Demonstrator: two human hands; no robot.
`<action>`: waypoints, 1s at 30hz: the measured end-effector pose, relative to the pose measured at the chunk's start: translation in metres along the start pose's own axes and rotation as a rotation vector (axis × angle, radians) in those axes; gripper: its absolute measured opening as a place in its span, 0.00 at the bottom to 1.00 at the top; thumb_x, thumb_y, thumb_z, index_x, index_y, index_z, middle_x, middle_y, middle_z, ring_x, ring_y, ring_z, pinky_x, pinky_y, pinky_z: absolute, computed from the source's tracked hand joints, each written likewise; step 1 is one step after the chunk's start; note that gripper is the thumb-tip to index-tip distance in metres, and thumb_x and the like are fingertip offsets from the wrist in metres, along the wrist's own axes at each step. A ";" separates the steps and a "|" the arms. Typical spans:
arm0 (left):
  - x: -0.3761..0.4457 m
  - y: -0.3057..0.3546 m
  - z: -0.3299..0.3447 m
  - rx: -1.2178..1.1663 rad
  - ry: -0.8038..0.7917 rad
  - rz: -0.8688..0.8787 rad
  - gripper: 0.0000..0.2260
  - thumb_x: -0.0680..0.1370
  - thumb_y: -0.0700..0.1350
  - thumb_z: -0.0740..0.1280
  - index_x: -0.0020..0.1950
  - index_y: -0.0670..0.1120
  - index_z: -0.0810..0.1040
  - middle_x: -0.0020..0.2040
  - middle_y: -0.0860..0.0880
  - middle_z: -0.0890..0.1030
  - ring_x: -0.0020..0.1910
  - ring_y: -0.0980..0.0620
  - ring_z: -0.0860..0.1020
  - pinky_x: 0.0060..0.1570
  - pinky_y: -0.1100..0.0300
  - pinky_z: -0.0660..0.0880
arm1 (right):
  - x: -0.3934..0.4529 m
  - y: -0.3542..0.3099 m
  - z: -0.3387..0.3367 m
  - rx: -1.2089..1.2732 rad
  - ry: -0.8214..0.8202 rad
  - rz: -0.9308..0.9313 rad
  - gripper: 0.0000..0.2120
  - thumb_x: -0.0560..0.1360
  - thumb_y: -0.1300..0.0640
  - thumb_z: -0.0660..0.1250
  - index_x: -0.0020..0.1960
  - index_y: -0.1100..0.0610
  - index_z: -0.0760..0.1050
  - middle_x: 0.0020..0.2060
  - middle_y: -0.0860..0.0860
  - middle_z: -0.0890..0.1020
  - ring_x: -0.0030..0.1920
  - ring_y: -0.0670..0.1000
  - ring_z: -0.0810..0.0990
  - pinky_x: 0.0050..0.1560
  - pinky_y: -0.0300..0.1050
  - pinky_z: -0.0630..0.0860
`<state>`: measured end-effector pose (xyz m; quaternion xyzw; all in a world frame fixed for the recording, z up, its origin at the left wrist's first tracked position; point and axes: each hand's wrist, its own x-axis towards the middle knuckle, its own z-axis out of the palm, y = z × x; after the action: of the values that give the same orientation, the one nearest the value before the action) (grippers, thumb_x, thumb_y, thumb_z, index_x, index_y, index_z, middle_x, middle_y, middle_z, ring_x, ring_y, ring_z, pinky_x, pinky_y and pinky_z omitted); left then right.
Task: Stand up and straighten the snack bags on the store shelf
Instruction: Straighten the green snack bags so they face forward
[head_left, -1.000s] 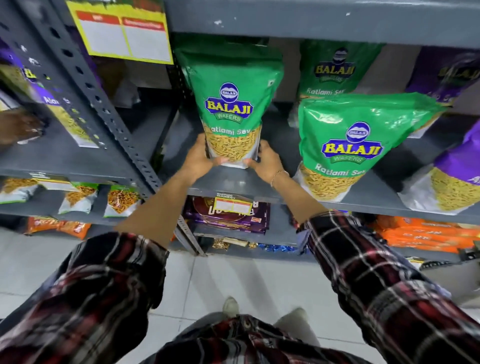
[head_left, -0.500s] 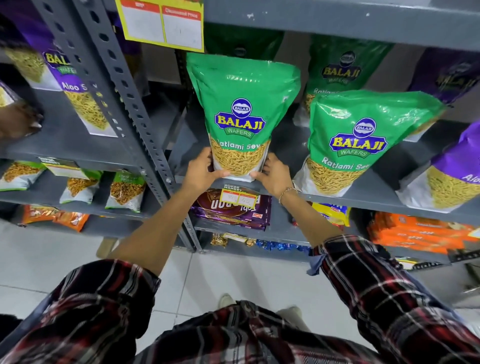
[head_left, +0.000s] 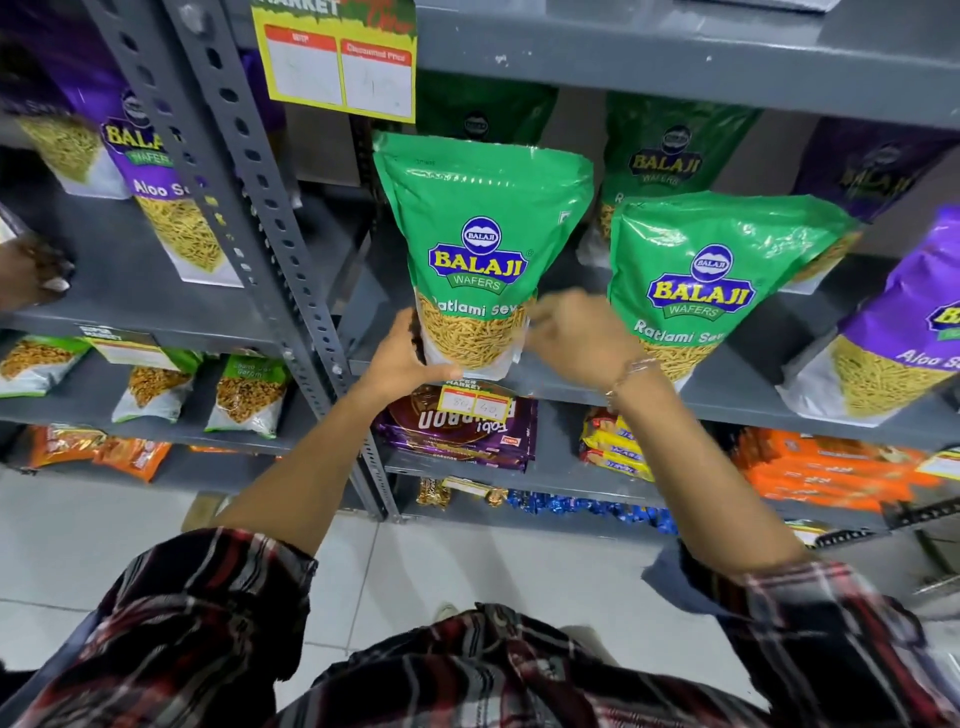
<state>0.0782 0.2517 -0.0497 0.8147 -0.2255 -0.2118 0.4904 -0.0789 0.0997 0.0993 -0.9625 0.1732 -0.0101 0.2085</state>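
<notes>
A green Balaji Ratlami Sev bag (head_left: 480, 244) stands upright at the front edge of the grey shelf (head_left: 727, 400). My left hand (head_left: 402, 358) grips its lower left corner. My right hand (head_left: 576, 332) is blurred just off the bag's lower right side, fingers spread, apparently not holding it. A second green Ratlami Sev bag (head_left: 711, 275) leans to the right beside it. More green bags (head_left: 670, 150) stand behind. A purple Aloo Sev bag (head_left: 904, 332) leans at the far right.
A perforated grey upright post (head_left: 249, 197) divides the bays. Purple Aloo Sev bags (head_left: 156, 171) stand in the left bay. A yellow price sign (head_left: 343, 62) hangs above. Lower shelves hold biscuit packs (head_left: 467, 431), orange packs (head_left: 821, 467) and small snack bags (head_left: 244, 389). Tiled floor lies below.
My right hand has come off the bag's lower right corner and moved slightly right. The left hand stays on the bag. The view has shifted closer and lower.
</notes>
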 end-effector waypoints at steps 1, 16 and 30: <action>0.002 0.000 0.001 -0.004 -0.004 -0.010 0.48 0.54 0.58 0.81 0.67 0.52 0.61 0.65 0.50 0.75 0.63 0.49 0.75 0.64 0.46 0.73 | -0.004 -0.008 -0.019 0.019 0.208 -0.100 0.09 0.77 0.58 0.60 0.47 0.61 0.77 0.40 0.55 0.80 0.43 0.56 0.79 0.44 0.43 0.73; 0.004 0.007 0.010 0.094 0.037 -0.026 0.33 0.64 0.48 0.79 0.65 0.46 0.71 0.63 0.45 0.79 0.61 0.47 0.77 0.59 0.57 0.71 | 0.067 -0.015 -0.053 -0.242 0.626 -0.180 0.10 0.76 0.67 0.57 0.54 0.62 0.74 0.53 0.60 0.80 0.56 0.60 0.75 0.52 0.52 0.71; 0.006 0.009 0.010 0.161 0.031 -0.003 0.32 0.63 0.50 0.80 0.64 0.46 0.72 0.62 0.45 0.80 0.61 0.47 0.77 0.57 0.57 0.70 | 0.086 -0.071 -0.037 -0.219 0.502 -0.260 0.18 0.78 0.47 0.58 0.61 0.57 0.71 0.59 0.55 0.79 0.60 0.56 0.75 0.60 0.51 0.68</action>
<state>0.0758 0.2379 -0.0462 0.8549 -0.2329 -0.1811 0.4266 0.0223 0.1165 0.1573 -0.9607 0.0949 -0.2557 0.0510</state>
